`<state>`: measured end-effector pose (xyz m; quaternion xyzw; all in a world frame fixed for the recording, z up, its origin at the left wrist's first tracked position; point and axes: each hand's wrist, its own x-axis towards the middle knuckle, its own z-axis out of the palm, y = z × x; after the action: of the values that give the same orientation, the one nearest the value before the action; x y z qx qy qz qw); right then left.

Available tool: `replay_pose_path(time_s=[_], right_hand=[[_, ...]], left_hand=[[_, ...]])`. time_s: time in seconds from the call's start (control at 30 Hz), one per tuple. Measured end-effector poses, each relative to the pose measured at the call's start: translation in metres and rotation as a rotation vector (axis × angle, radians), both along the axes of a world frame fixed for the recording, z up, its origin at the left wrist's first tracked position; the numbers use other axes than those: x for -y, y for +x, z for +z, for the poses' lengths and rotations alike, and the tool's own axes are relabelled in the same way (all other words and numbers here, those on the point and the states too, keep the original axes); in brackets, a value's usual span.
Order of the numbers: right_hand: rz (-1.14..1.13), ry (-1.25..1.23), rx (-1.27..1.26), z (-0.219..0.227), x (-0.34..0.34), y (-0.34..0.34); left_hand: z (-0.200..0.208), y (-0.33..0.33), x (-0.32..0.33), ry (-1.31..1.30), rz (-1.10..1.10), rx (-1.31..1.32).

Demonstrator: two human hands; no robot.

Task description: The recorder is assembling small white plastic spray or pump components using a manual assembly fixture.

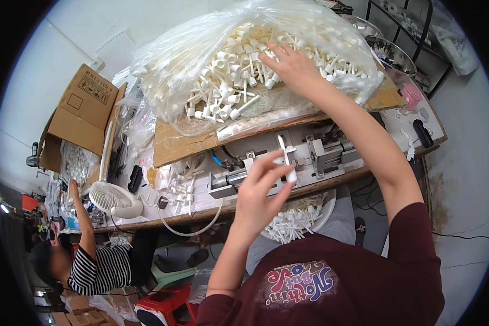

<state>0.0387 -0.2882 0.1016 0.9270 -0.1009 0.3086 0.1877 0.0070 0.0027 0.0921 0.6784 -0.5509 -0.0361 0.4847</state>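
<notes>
My left hand (259, 193) is over the metal fixture at the bench's front edge. Its thumb and fingertips close around the wide end of a white plastic stem with a cup-shaped head (286, 157), whose thin end points away from me. My right hand (293, 68) reaches far forward onto a heap of similar white cup-headed stems (239, 76). Its fingers are stretched out over the heap, and nothing shows held in them. The heap lies in a large clear plastic bag (185, 43) on a sheet of cardboard (185, 144).
Metal clamp blocks (323, 155) flank the fixture. A white basin (330, 209) of stems rests at my lap. Left are a white fan (116, 199), loose stems (185, 194) and a cardboard box (84, 106). A co-worker in a striped shirt (106, 266) works there. Metal bowls (391, 54) stand back right.
</notes>
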Motion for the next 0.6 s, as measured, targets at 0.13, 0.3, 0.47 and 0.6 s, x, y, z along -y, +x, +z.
replay_pose_path(time_s=[0.13, 0.3, 0.47, 0.6], right_hand=[[-0.019, -0.019, -0.122, -0.002, 0.010, 0.029], [0.024, 0.103, -0.267, 0.005, 0.003, 0.023], [0.031, 0.417, -0.213, 0.004, -0.016, 0.006], [-0.045, 0.660, -0.410, 0.013, -0.033, 0.003]], left_hand=[[-0.027, -0.008, -0.015, 0.050, -0.047, -0.001], [-0.049, -0.013, -0.033, 0.135, -0.041, -0.003], [-0.057, -0.015, -0.029, 0.102, -0.078, -0.026], [-0.069, -0.014, -0.024, 0.104, -0.074, 0.006]])
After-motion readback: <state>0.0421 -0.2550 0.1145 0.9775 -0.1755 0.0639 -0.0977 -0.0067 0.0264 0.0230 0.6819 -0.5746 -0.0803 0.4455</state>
